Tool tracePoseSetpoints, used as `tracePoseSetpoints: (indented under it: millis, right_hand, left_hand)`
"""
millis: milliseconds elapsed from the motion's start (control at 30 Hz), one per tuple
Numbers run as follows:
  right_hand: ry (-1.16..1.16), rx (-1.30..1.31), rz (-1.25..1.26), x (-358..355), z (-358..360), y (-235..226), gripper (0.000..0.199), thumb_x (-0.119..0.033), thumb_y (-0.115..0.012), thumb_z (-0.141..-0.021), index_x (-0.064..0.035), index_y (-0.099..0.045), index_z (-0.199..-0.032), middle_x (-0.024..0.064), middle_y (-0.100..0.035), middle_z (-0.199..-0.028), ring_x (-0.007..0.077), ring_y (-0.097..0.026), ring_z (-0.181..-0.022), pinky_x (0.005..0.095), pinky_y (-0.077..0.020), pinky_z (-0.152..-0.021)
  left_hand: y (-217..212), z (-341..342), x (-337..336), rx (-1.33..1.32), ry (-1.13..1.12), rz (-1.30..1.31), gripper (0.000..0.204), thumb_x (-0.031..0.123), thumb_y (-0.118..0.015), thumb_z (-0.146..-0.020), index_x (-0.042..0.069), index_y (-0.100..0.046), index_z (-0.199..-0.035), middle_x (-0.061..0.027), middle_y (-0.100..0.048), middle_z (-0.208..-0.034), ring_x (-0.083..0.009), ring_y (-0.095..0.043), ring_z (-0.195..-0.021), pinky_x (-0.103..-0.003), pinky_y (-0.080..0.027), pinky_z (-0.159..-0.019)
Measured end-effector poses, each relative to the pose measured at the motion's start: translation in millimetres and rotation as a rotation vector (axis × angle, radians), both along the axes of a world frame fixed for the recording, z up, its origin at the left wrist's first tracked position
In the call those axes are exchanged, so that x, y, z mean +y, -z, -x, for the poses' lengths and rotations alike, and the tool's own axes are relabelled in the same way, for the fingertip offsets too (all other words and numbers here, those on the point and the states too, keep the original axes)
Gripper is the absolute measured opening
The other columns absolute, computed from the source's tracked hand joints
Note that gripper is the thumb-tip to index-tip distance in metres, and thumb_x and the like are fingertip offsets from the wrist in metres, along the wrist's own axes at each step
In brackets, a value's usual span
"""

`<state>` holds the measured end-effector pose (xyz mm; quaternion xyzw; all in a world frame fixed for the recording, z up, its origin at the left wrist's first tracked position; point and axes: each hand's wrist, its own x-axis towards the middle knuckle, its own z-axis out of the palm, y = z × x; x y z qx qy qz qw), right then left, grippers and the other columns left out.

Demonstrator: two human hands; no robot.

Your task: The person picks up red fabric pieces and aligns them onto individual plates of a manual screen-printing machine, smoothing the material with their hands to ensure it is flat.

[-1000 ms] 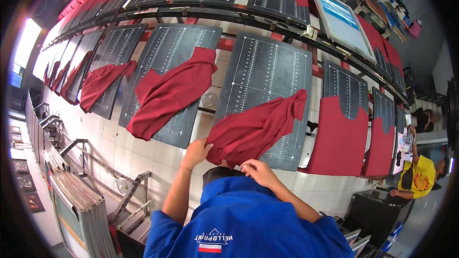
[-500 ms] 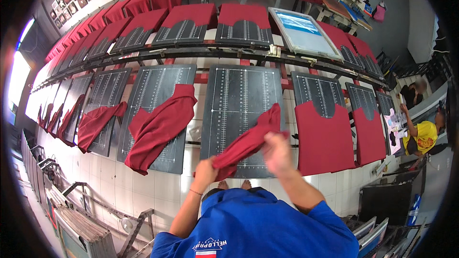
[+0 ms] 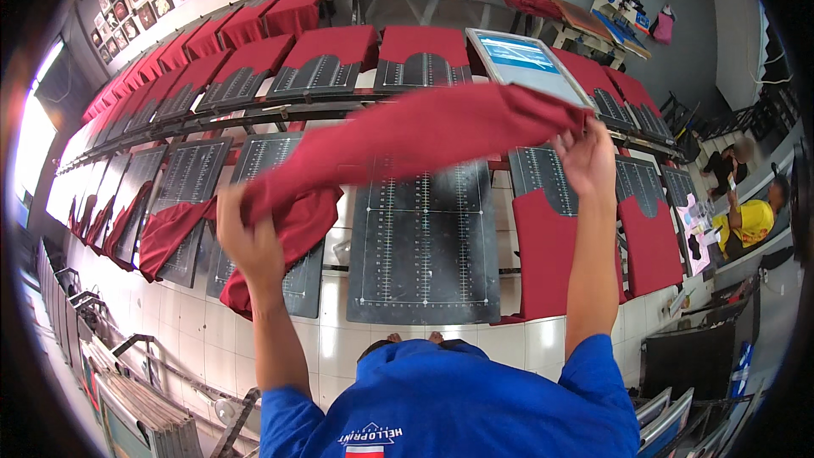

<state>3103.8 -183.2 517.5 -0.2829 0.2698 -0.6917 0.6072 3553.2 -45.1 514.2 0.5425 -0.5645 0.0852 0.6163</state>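
Observation:
A dark red piece of fabric [image 3: 415,127] hangs stretched in the air between my two hands, blurred by motion. My left hand [image 3: 253,242] is closed on its left end. At the far right end, my right hand [image 3: 587,163] pinches a corner, fingers curled. Beneath the fabric lies a black board [image 3: 424,246] with white ruler marks, its near part bare. Another crumpled red fabric piece [image 3: 297,233] rests on the board to the left, partly behind my left hand. On the board to the right, a red fabric piece [image 3: 547,259] with a curved neckline lies flat.
More boards with red pieces run along the rail [image 3: 373,95] and behind it. A framed screen [image 3: 526,68] leans over the far row. Stacked frames [image 3: 140,382] stand at lower left. A person in yellow [image 3: 750,220] sits at the right, another person in black [image 3: 727,165] beyond.
Both hands have lifted the bunched red fabric off the middle board and spread apart, stretching it out. The left hand moved left and up, the right hand right and up.

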Motion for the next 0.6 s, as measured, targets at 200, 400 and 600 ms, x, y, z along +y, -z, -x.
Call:
tracePoseSetpoints:
  millis: [200,400,600]
  right_hand:
    - [-0.066,-0.063,-0.301,66.2,6.2,134.8,0.035,-0.029,-0.047,-0.102,-0.0102,-0.055,-0.131,0.0078,-0.066,-0.126,0.0258,-0.069,-0.101,0.0448,-0.057,-0.091]
    - [0.074,0.431,-0.631,104.4,12.2,288.4,0.051,-0.033,-0.054,-0.099,-0.0022,-0.048,-0.139,0.0157,-0.054,-0.138,0.0254,-0.057,-0.121,0.046,-0.044,-0.103]
    - [0.204,1.59,0.011,90.7,-69.2,302.9,0.05,-0.025,-0.069,-0.09,-0.0032,-0.054,-0.133,0.019,-0.057,-0.124,0.037,-0.064,-0.104,0.0447,-0.0507,-0.091]
  left_hand:
    - [87.5,11.6,99.2,-0.155,0.077,-0.383,0.026,-0.009,-0.061,-0.069,0.0,-0.066,-0.093,-0.0136,-0.062,-0.086,-0.0305,-0.059,-0.083,-0.038,-0.047,-0.078]
    - [194.9,20.2,133.5,-0.381,0.258,-1.05,0.064,0.016,-0.072,-0.084,0.004,-0.047,-0.141,-0.0283,-0.046,-0.138,-0.04,-0.046,-0.128,-0.043,-0.04,-0.106]
    - [361.0,-9.0,59.2,0.531,0.109,-1.18,0.071,0.046,-0.052,-0.103,-0.009,-0.039,-0.146,-0.0301,-0.046,-0.145,-0.0389,-0.048,-0.133,-0.044,-0.04,-0.112]
